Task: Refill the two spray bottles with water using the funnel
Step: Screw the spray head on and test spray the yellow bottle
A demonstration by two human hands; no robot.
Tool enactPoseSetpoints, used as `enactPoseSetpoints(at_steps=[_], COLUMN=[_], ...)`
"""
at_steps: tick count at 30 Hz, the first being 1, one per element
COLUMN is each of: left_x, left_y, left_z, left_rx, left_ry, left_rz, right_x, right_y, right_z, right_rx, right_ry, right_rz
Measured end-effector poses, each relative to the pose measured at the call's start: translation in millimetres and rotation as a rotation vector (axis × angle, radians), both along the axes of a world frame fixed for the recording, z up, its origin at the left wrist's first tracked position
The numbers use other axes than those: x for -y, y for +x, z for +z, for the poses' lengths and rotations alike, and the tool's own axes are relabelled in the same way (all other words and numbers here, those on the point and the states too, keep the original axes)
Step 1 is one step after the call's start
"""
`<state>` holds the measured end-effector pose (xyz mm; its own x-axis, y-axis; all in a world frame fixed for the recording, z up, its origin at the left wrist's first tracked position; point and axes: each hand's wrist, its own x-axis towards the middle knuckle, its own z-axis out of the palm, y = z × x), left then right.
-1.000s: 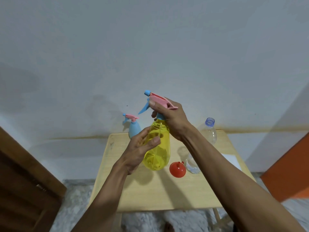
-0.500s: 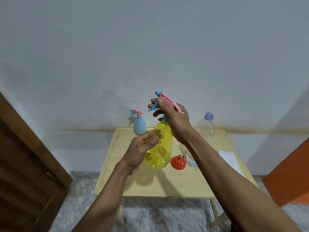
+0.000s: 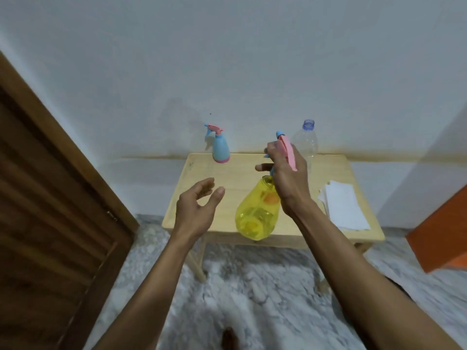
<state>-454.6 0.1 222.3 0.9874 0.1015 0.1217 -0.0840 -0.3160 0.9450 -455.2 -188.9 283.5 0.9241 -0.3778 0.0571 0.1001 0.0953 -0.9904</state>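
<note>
— How many spray bottles are there?

— Two. The yellow spray bottle (image 3: 257,214) hangs in the air from the right hand (image 3: 288,175), whose fingers are clenched round its pink trigger head (image 3: 286,154); the yellow body hangs below those fingers, over the near edge of the wooden table (image 3: 227,210). The blue spray bottle (image 3: 220,149) stands alone at the far left corner, well beyond the fingertips of both hands.

— And the left hand (image 3: 197,210)?

— Released, gripping nothing. Its fingers are loosely curved in the air, just left of the yellow body and apart from it.

— The funnel?

— One orange shape shows through the yellow plastic, directly under the right hand; I cannot tell if that is it.

— Anything else?

— One clear plastic bottle (image 3: 307,142) with an open blue neck, behind the right fingers. One stack of white paper (image 3: 343,208) to the right of that wrist.
</note>
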Motion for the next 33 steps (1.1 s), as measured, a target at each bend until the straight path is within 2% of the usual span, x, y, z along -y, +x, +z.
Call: enactPoseSetpoints(at_steps=[4, 7, 10, 15, 20, 25, 33], left_x=[-25.1, -43.6, -57.5, -76.0, -105.2, -125.2, -133.8], left_y=[-39.2, -48.3, -52.8, -54.7, -58.4, -54.8, -42.5], left_z=[-3.6, -4.1, -4.8, -8.2, -21.8, -27.5, -35.4], left_rx=[0.084, 0.1, 0.029, -0.206, -0.401, -0.431, -0.441], left_ry=[0.314, 0.522, 0.668, 0.841, 0.902, 0.987, 0.901], left_rz=[0.062, 0.047, 0.017, -0.086, -0.24, -0.342, -0.375], right_x=[-6.9, -15.7, -31.2, -59.9, -96.0, -119.9, -128.2], right_y=[-38.9, -61.3, -76.9, -84.6, -91.1, -91.4, -85.7], right_z=[-19.2, -26.9, -33.5, -58.3, -87.0, -95.2, -89.3], right_rx=[-0.081, -0.132, -0.18, -0.344, -0.491, -0.571, -0.617], right_ry=[-0.074, -0.228, -0.301, -0.432, -0.527, -0.507, -0.497], right_rz=[-0.047, -0.075, -0.056, -0.02, -0.034, -0.072, -0.138])
